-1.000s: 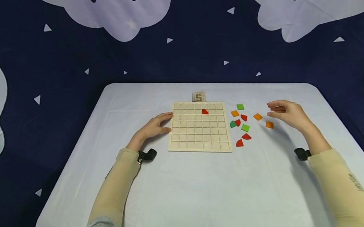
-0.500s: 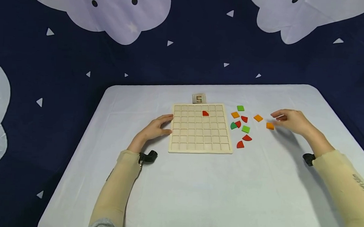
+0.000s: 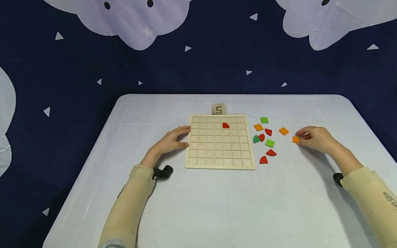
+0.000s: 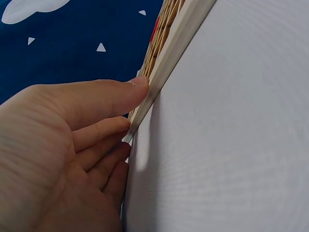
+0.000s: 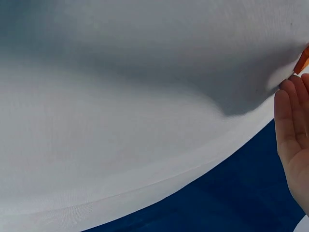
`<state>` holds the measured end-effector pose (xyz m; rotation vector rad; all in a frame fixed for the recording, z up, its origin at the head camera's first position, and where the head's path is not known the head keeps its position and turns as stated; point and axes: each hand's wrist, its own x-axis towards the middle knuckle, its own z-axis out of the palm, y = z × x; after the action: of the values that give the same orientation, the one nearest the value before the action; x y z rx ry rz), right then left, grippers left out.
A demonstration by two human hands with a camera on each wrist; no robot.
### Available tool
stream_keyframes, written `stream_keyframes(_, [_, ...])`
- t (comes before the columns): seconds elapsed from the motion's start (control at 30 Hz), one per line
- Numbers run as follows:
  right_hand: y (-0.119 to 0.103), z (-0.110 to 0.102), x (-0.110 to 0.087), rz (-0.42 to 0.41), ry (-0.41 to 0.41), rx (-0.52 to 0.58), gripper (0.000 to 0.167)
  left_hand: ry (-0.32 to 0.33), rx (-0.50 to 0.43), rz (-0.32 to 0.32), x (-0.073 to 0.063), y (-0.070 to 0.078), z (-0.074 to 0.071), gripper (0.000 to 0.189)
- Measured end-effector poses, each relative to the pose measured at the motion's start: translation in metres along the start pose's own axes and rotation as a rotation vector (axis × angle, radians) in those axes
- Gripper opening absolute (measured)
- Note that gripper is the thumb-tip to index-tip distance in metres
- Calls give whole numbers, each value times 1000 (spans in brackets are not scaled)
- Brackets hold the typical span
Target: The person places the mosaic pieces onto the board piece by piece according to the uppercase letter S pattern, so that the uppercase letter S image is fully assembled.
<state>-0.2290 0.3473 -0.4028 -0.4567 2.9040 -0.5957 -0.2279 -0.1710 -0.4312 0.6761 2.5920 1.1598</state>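
Observation:
A pale wooden grid board lies on the white table, with one red quarter-circle piece in a cell near its top. My left hand rests against the board's left edge, touching it with fairly straight fingers and thumb; the left wrist view shows the thumb on the wooden rim. Over at the right, my right hand has thumb and fingers at an orange square tile, pinching it by its right side. Only a corner of that orange tile shows in the right wrist view.
Between board and right hand lie loose pieces: orange tiles, green squares, several red quarter-circles and a dark green one. A small gridded card with an S sits behind the board. Dark blue cloth hangs beyond the table.
My right hand has come down from above the table to the nearer orange tile, and its fingers have closed in on it. My left hand stays at the board's edge.

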Motion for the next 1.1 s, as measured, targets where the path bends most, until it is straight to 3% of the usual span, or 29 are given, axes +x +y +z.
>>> stream_keyframes(0.57, [-4,-2,1,-9,21,-11,33,1,14,7,-1,0,0,66])
stream_keyframes(1.1, [-27,-26,11,-50,196,43,29,3,17,8,0,-1,0,66])
